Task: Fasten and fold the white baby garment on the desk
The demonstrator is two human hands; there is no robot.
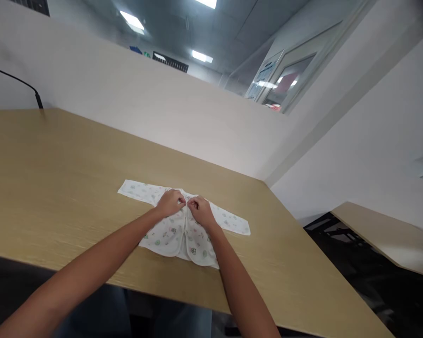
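Observation:
A small white baby shirt [165, 237] with a pale print lies flat on the wooden table [74, 188], its two sleeves spread out to the sides. Its front is split down the middle, and the lower corners curve apart. My left hand [171, 203] pinches the left front edge just below the neckline. Close beside it, my right hand [201, 210] pinches the right front edge, fingertips nearly meeting those of the left. Whatever small fastening may lie between the fingertips is too small to make out.
A white partition [162, 108] rises behind the table and another wall [356, 131] stands at the right. A black cable [17, 77] hangs at the far left. Past the table's right edge is another wooden surface [391, 234].

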